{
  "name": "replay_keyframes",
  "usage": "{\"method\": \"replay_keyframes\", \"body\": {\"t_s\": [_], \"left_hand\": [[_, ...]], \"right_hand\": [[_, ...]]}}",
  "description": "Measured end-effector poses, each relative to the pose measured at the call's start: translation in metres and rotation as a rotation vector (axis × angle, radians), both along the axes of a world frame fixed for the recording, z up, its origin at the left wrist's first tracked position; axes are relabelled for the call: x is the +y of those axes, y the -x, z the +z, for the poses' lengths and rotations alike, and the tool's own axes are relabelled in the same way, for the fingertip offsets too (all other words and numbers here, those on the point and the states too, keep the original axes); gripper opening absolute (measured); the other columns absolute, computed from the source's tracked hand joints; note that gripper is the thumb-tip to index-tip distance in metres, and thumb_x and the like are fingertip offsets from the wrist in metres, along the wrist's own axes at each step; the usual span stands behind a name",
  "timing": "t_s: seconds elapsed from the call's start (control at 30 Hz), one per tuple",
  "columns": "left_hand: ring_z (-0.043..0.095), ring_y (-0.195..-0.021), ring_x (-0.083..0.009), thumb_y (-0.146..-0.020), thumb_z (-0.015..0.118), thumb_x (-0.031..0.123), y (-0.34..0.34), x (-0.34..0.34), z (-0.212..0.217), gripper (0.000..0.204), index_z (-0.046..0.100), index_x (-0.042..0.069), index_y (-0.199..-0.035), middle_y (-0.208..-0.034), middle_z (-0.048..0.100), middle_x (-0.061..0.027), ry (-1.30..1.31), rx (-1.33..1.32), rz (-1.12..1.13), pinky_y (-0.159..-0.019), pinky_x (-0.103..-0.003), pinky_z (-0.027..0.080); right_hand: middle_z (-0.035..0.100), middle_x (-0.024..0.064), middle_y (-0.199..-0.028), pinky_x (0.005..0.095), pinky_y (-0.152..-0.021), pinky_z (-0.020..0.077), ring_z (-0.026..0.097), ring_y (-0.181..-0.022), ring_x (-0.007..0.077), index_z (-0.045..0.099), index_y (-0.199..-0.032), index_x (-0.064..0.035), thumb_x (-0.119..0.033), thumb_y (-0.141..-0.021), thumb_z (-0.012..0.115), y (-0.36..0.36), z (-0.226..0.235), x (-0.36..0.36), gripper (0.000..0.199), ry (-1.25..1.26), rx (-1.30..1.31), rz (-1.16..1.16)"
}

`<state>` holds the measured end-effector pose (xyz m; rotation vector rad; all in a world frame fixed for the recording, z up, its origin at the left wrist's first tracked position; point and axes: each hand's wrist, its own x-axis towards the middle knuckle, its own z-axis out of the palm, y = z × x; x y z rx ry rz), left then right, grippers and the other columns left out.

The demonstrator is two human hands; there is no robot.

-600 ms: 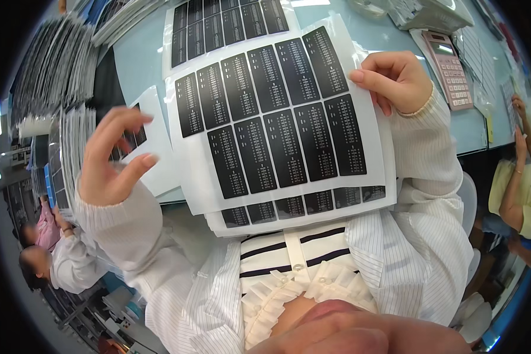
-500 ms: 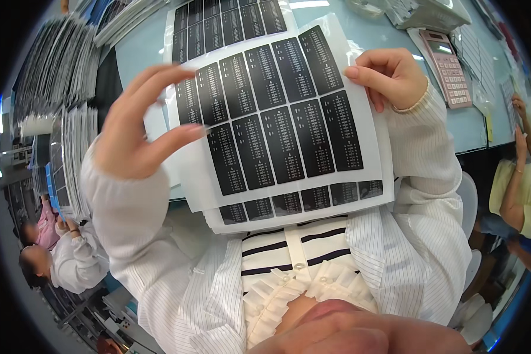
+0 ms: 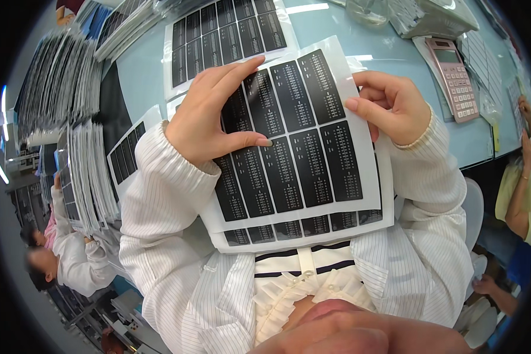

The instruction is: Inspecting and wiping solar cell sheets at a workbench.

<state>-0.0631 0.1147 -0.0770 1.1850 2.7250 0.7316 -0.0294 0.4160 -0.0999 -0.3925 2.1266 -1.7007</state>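
A white backing sheet (image 3: 301, 147) bearing two rows of tall black rectangular labels with fine pale print, plus a row of small black labels along its lower edge, is held tilted above the pale blue worktop (image 3: 336, 26), just over another similar sheet lying beneath it.

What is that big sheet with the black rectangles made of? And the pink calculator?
The sheet looks like thin white paper backing carrying matte black stickers; it bends softly between the left hand and right hand, so paper or thin film seems likely. The pink calculator looks like hard, smooth plastic, with moulded keys and a slightly glossy screen.
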Motion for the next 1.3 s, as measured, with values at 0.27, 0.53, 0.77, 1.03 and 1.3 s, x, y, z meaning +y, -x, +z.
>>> {"method": "replay_keyframes", "body": {"t_s": [0.27, 0.53, 0.77, 1.03, 1.3], "left_hand": [[0.055, -0.106, -0.0331, -0.059, 0.086, 0.040, 0.005, 0.000, -0.002, 0.090, 0.046, -0.002, -0.128, -0.115, 0.058, -0.0163, -0.018, 0.092, -0.069, -0.103, -0.043, 0.034], [0.054, -0.105, -0.0328, -0.062, 0.083, 0.031, 0.002, -0.002, -0.004, 0.070, 0.048, -0.001, -0.113, -0.119, 0.057, -0.0192, -0.024, 0.091, -0.047, -0.101, -0.043, 0.034], [0.054, -0.103, -0.0352, -0.062, 0.082, 0.033, 0.004, -0.001, -0.005, 0.060, 0.047, 0.000, -0.100, -0.118, 0.057, -0.0219, -0.008, 0.115, -0.067, -0.097, -0.044, 0.037], [0.053, -0.095, -0.0347, -0.059, 0.082, 0.032, 0.008, 0.001, -0.008, 0.059, 0.048, 0.002, -0.097, -0.107, 0.057, -0.0169, -0.044, 0.123, -0.092, -0.091, -0.042, 0.041], [0.053, -0.089, -0.0308, -0.053, 0.082, 0.032, 0.016, -0.004, -0.014, 0.063, 0.048, 0.002, -0.096, -0.090, 0.052, -0.0100, -0.119, 0.128, -0.121, -0.086, -0.039, 0.044]], "right_hand": [[0.069, 0.0086, -0.080, 0.0185, -0.047, 0.0442, 0.062, -0.059, 0.0080, 0.052, -0.122, 0.0069, -0.008, -0.086, 0.066, -0.001, 0.001, -0.004, 0.042, -0.057, -0.017, -0.036], [0.065, 0.0045, -0.071, 0.0173, -0.044, 0.0445, 0.061, -0.055, 0.0064, 0.056, -0.117, 0.0062, -0.003, -0.082, 0.069, -0.004, 0.002, -0.009, 0.039, -0.061, 0.087, -0.130], [0.067, 0.0054, -0.072, 0.0162, -0.046, 0.0419, 0.062, -0.057, 0.0062, 0.057, -0.117, 0.0057, -0.002, -0.080, 0.070, -0.005, 0.004, -0.010, 0.040, -0.102, 0.116, -0.136], [0.067, 0.0046, -0.072, 0.0159, -0.046, 0.0414, 0.061, -0.055, 0.0054, 0.057, -0.116, 0.0068, -0.003, -0.079, 0.072, -0.004, 0.004, -0.009, 0.041, -0.142, 0.145, -0.129], [0.065, 0.0041, -0.072, 0.0155, -0.044, 0.0398, 0.057, -0.053, 0.0038, 0.056, -0.119, 0.0069, -0.002, -0.078, 0.071, -0.004, 0.001, -0.008, 0.045, -0.100, 0.127, -0.122]]}}
